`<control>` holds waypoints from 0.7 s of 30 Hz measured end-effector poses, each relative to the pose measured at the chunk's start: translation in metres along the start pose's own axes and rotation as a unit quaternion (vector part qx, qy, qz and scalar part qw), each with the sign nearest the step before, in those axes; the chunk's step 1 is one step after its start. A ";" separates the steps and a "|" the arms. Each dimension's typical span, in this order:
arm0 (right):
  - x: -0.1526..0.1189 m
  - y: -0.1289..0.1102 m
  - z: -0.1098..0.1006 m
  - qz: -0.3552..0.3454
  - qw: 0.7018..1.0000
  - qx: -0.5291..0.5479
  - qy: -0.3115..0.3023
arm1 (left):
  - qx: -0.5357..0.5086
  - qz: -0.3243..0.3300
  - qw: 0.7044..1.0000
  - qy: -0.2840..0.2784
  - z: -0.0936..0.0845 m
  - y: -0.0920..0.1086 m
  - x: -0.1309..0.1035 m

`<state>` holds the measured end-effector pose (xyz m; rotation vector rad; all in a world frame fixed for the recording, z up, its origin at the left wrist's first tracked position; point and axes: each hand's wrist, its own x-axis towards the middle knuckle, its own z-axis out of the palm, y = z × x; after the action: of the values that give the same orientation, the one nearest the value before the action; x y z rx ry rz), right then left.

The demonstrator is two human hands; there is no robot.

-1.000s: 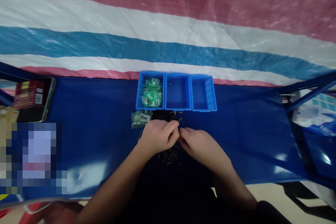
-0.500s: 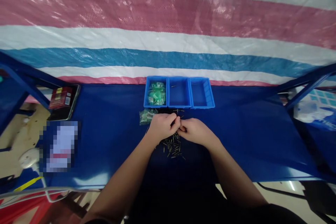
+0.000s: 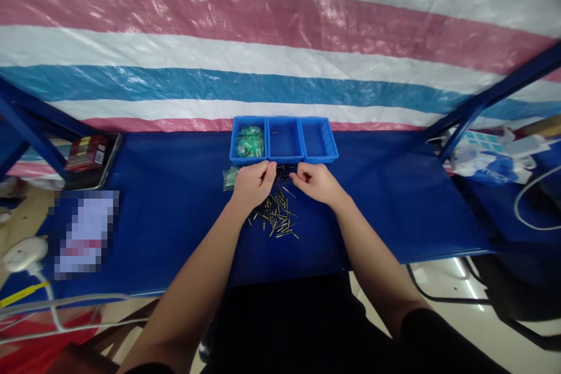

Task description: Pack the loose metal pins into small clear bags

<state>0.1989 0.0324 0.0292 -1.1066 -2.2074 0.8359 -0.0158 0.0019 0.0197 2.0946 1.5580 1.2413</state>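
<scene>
Finding slender metal-looking pieces in a loose heap on the blue counter, closer to the wearer than both hands and slightly left of the gap between them. Lying nearest to the left hand, with the heap's far left edge just beside its lower side; set farther off from the right hand. Sharing no single long axis: crossing at many angles, with a good number slanting roughly away from the wearer. Showing one thin silvery piece at the heap's far end, between the hands but closer to the right thumb, slanting from far left to near right.

Looking mostly brassy, straight and narrow, with darker stretches and a few bright glints; too small for finer detail.

Holding the grip curled inward on both sides, hands apart, thumbs in against forefingers; cannot tell about anything pinched inside.

Looking outward past the knuckles to a row of three blue bins, with green packets in the left one. Noting another green pouch on the counter beside the left hand, a red box far off to the left, and striped sheeting behind everything.
</scene>
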 end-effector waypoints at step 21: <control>-0.001 -0.007 0.018 -0.031 0.997 -0.053 0.055 | -0.032 -0.169 0.974 0.149 -0.010 -0.006 -0.001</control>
<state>0.1840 0.0229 0.0220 -1.0991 -2.2043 0.6235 -0.0277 0.0003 0.0215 1.5690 1.8725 1.4977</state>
